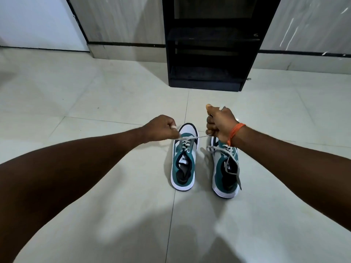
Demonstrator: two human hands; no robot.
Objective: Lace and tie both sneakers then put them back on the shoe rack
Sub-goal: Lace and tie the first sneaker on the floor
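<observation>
Two teal, white and navy sneakers stand side by side on the tiled floor, toes pointing away from me. The left sneaker [183, 158] has its grey lace [197, 137] pulled taut sideways over the lower eyelets. My left hand [161, 128] pinches one end of that lace just left of the toe. My right hand [220, 122], with an orange thread on the wrist, is fisted around the other end above the toe of the right sneaker [227, 171]. That sneaker's own lace [230, 162] lies loose across its tongue and opening.
A black shoe rack [209, 54] with several dark shelves stands against the wall straight ahead, about one tile beyond the sneakers. A white door or panel [38, 21] is at the far left. Pale glossy floor tiles [95, 103] spread all around.
</observation>
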